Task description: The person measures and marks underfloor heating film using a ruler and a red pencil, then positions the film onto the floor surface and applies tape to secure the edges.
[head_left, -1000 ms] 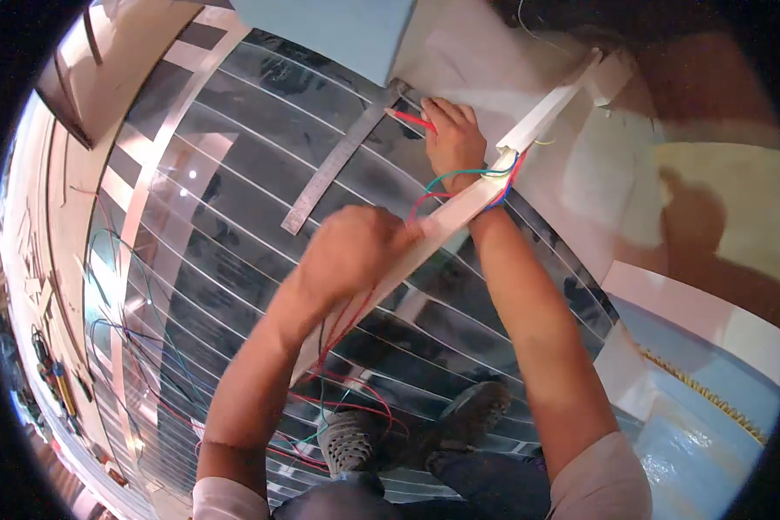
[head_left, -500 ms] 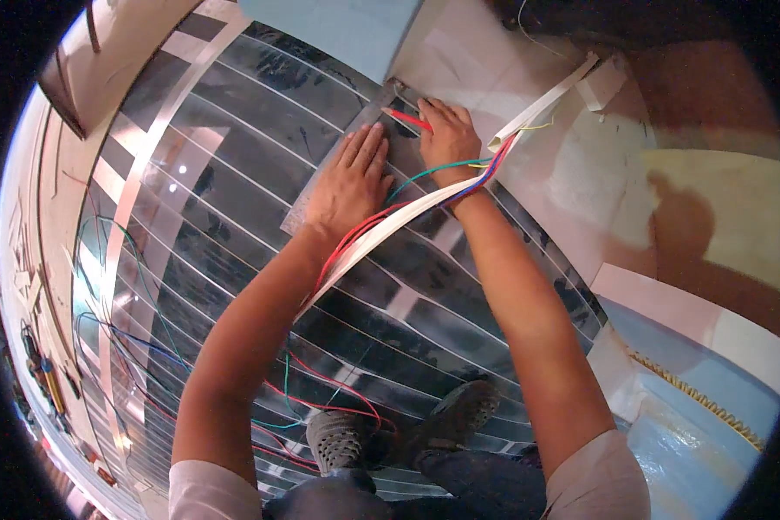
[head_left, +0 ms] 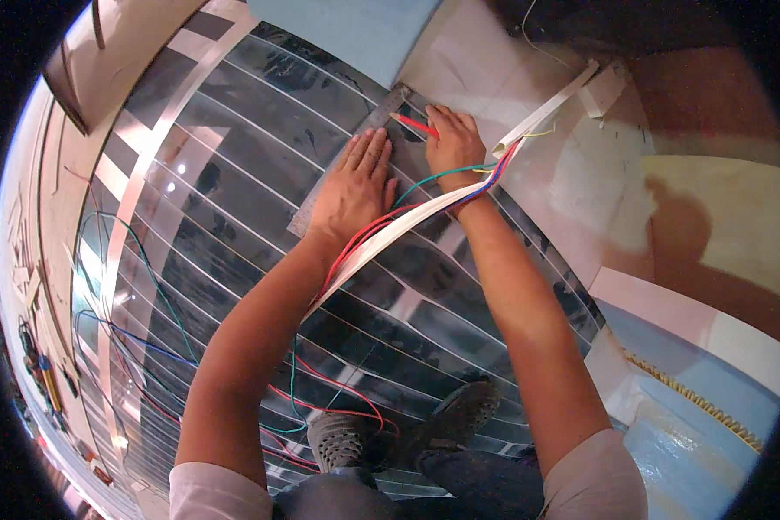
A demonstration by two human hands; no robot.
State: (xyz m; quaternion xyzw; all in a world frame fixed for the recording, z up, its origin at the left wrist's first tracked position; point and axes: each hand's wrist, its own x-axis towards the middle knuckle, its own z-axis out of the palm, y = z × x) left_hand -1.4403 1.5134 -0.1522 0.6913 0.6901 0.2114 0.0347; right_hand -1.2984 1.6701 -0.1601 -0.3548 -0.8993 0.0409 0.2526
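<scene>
My left hand (head_left: 353, 189) lies flat with its fingers stretched out, pressing on a clear ruler-like strip (head_left: 303, 218). This strip rests on a dark sheet with thin pale lines (head_left: 260, 173), and my palm hides much of it. Closed around a red pencil (head_left: 418, 125), my right hand (head_left: 456, 149) is at the sheet's far edge, with the pencil's tip at the strip's edge. A white cable sleeve (head_left: 390, 230) with red, blue and green wires runs across my right wrist and down to my left forearm.
A copper-coloured band (head_left: 160, 130) edges the sheet at left, near loose green and blue wires (head_left: 139, 342). My shoes (head_left: 338, 440) stand on the sheet. Light blue boards (head_left: 347, 35) lie at the far side, and a yellow coiled cord (head_left: 693, 399) at right. Tools (head_left: 45, 373) lie far left.
The whole view has shifted slightly. Both hands, the clear strip and the red pencil keep nearly the same places relative to each other.
</scene>
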